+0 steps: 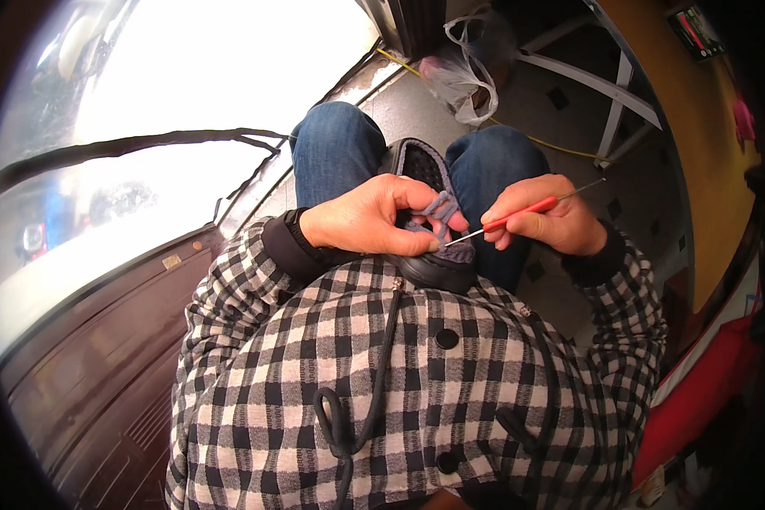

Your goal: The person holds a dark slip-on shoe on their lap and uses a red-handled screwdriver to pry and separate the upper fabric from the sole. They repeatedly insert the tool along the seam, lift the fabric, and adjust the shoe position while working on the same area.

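Closest to my lens is the black-and-white checked jacket [408, 365], its dark drawstrings hanging below both hands. Working from the left, I have a brown panel [102, 340] below and to the left of the left hand, and a black strip [136, 146] running across the bright opening up and left of it. Just above that hand is a knee in blue jeans [336, 140].

The left hand [365, 214] is closed around the shoe [457, 255], a dark-soled one with a greyish-purple knitted upper, which sits between the two hands, toe toward the jacket. I see its fingertips among the purple strands [439, 204], the thumb pressed near the toe.

The hook [520, 214] slants across from the right, its metal tip at the knitting just beside the left thumb; I can't tell whether it is through a stitch. The right hand [548, 217] grips its red handle, the rear shaft sticking out beyond.

Well above the hands, a clear plastic bag [467, 89] lies on the floor. A yellowish surface [680, 110] stands right of the right hand, and red cloth [697, 399] hangs below and right of it.
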A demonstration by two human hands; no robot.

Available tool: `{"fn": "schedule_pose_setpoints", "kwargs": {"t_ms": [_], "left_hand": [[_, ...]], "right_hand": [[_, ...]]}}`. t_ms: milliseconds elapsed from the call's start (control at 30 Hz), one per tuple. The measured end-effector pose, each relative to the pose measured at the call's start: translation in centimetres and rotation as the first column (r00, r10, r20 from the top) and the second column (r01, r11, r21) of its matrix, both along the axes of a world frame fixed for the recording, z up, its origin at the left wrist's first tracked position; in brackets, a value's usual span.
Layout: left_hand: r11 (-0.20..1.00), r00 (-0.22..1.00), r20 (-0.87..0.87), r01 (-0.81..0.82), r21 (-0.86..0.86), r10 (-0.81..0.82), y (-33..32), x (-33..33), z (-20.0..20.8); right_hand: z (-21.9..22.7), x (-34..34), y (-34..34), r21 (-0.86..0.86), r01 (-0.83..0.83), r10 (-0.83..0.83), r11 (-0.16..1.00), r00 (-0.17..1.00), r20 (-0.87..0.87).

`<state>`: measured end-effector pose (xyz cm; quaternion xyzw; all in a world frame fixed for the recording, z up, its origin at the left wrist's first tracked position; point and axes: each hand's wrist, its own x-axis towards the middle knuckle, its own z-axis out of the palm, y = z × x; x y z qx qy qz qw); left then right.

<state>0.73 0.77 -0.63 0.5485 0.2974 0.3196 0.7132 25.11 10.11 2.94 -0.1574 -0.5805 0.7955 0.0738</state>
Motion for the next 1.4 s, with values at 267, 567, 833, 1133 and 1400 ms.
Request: {"fn": "schedule_pose_setpoints", "kwargs": {"t_ms": [267, 567, 833, 1133, 1400], "left_hand": [[0.997, 0.994, 0.083, -0.075, -0.026, 0.077, -0.1, -0.3, -0.5], [0.956, 0.972, 0.121, -0.170, -0.240, 0.203, -0.6, -0.7, -0.4], [0.933, 0.951, -0.036, -0.308, -0.185, 0.307, -1.0, 0.0, -0.6], [0.918, 0.926, -0.082, -0.376, -0.125, 0.369, -0.7, 0.7, -0.7], [0.977, 0.984, 0.059, -0.158, -0.142, 0.167, -0.2, -0.1, -0.6]], "right_hand": [[-3.7, -1.6, -3.5, -0.294, 0.133, -0.167, 0.946, 0.981, -0.095], [-3.7, -2.5, -6.4, 0.107, 0.532, -0.503, 0.840, 0.837, -0.215], [-1.1, -0.7, -3.0, 0.835, 0.111, -0.005, 0.538, 0.992, -0.128], [2.1, 0.0, -0.5, 0.465, -0.290, 0.153, 0.836, 0.939, 0.309], [-0.5, -1.5, -3.5, 0.935, -0.024, -0.252, 0.354, 0.960, 0.120]]}}
